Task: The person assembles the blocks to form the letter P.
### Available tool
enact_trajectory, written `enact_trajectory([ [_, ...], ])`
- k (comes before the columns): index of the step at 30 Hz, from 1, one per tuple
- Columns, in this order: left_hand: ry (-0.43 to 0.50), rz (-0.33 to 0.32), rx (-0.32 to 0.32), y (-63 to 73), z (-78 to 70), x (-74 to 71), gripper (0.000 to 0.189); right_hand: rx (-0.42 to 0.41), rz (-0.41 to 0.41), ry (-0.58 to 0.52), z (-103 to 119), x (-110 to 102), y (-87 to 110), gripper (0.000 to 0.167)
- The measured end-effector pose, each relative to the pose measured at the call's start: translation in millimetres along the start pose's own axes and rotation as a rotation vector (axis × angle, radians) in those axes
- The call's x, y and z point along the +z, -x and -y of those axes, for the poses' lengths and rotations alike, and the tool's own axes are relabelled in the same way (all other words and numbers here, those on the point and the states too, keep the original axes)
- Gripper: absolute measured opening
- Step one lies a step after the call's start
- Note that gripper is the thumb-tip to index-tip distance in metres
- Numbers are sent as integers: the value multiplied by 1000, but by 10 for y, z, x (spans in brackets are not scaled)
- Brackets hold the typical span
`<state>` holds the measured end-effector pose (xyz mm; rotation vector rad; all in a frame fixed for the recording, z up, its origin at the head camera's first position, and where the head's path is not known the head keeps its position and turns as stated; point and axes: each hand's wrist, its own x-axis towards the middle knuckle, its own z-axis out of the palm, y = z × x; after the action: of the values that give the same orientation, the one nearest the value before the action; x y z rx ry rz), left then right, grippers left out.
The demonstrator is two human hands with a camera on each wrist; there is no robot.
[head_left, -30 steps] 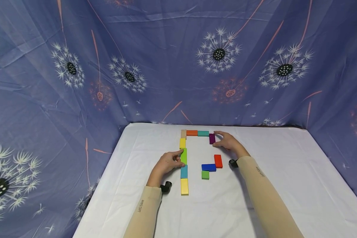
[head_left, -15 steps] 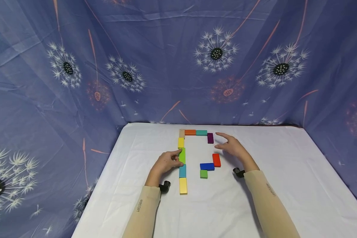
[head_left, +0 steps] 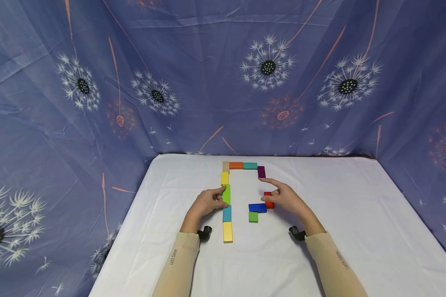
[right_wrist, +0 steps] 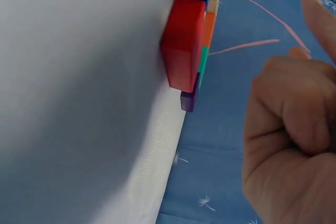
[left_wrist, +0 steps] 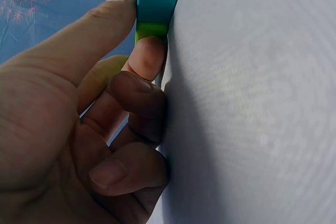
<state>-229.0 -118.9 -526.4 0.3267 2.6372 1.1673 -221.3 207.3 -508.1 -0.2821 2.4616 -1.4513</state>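
Left of centre on the white-covered tabletop [head_left: 163,198]: one light green block [head_left: 227,196], laid lengthwise toward the far edge; pinched in grip of left hand [head_left: 204,204], between thumb and forefinger. Same column, toward the far edge: one yellow block [head_left: 224,178], then one beige block [head_left: 226,166]. Same column, away from the far edge: one cyan block [head_left: 227,213], then one pale yellow block [head_left: 228,232], end to end. From beige block toward the right edge, in a row along the far edge: one orange block [head_left: 236,165], one teal block [head_left: 250,166], one purple block [head_left: 261,171], the last turned lengthwise.

Nearer the right edge than the column: one red block [right_wrist: 184,45], partly hidden in head view behind right hand [head_left: 286,198]. Right grip: forefinger and thumb spread, apart from red block in right wrist view.

Beside red block, toward the left edge: one blue block [head_left: 257,208], laid crosswise; one small green block [head_left: 253,217] adjoining. On both arms: beige sleeves [head_left: 178,264]. Beyond the far edge: blue-purple cloth [head_left: 208,82], dandelion-printed.
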Motion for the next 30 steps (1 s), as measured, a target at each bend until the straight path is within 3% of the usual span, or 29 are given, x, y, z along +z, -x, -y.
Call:
enact_trajectory([
  [8, 5, -4, -6, -6, -11, -6, 74, -49, 122, -5, -54, 109, 127, 69],
  [17, 18, 3, 0, 19, -9, -8, 74, -34, 280, 57, -117, 217, 160, 55],
  [30, 7, -4, 1, 18, -14, -5, 74, -46, 344, 53, -157, 263, 162, 43],
])
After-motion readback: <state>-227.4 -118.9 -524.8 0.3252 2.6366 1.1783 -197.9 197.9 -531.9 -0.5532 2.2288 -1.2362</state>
